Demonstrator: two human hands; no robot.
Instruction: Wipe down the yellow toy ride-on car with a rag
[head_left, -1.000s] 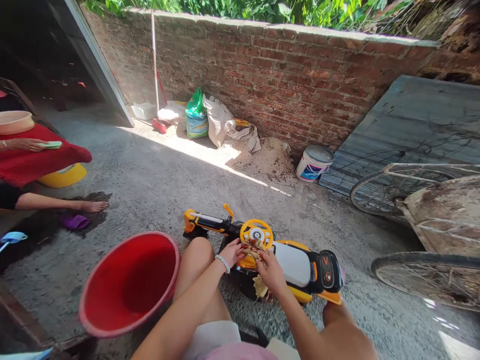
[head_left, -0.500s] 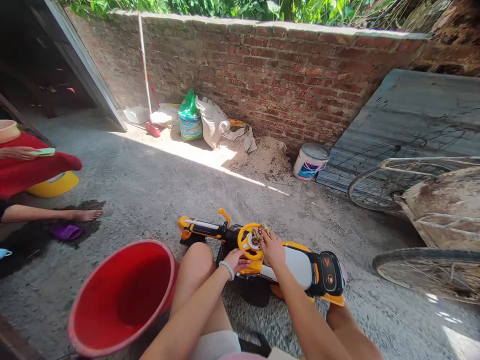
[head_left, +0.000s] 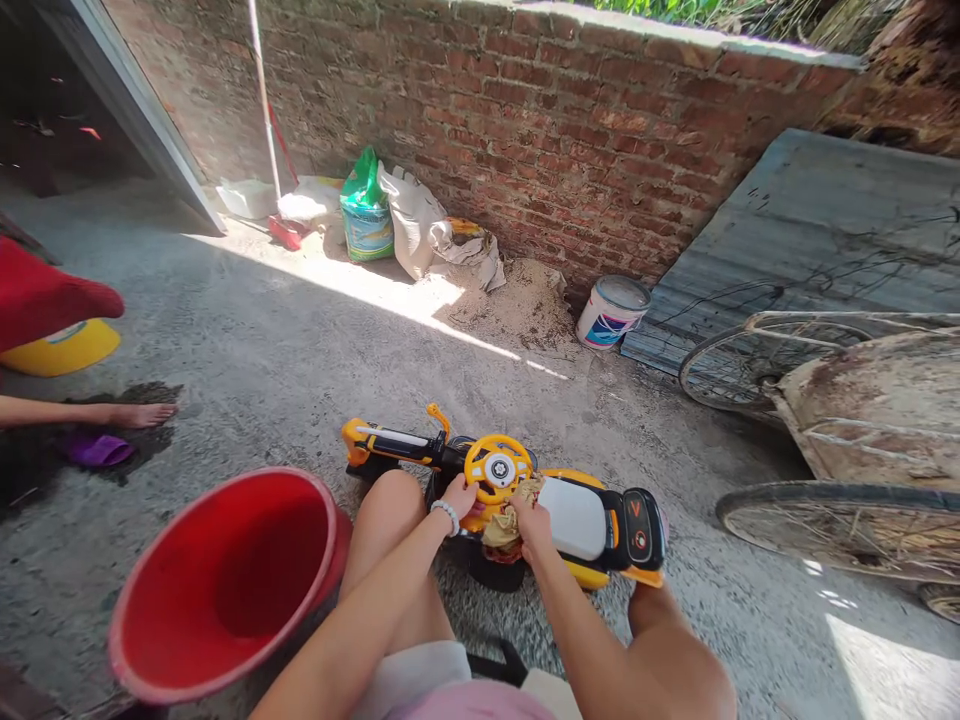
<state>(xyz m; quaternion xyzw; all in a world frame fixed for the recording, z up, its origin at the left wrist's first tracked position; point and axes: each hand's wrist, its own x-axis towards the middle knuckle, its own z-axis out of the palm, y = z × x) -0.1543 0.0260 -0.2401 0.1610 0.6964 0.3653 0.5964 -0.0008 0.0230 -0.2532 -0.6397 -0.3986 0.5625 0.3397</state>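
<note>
A yellow and black ride-on toy excavator (head_left: 574, 512) stands crosswise in front of my knees, with its arm to the left and its grey-white seat to the right. My left hand (head_left: 459, 500), a pale beaded bracelet at its wrist, grips the near-left rim of the yellow steering wheel (head_left: 519, 447). My right hand (head_left: 531, 522) is closed around a crumpled tan and red cloth (head_left: 501, 532) at the wheel's near-right side. Part of the cloth hangs below the hand, and another part shows above the fingers. My right fingertips are partly hidden by it.
A big red tub (head_left: 225, 490) stands by my left knee. At far left are another person's bare foot (head_left: 146, 414), a purple slipper (head_left: 97, 450) and a yellow basin (head_left: 71, 348). Sacks (head_left: 409, 215) and a paint bucket (head_left: 611, 312) line the brick wall. A cart (head_left: 885, 430) is at right.
My right hand has moved the cloth from the wheel's hub down to its near-right edge, uncovering the hub. My left hand still holds the rim. The view has tilted down slightly.
</note>
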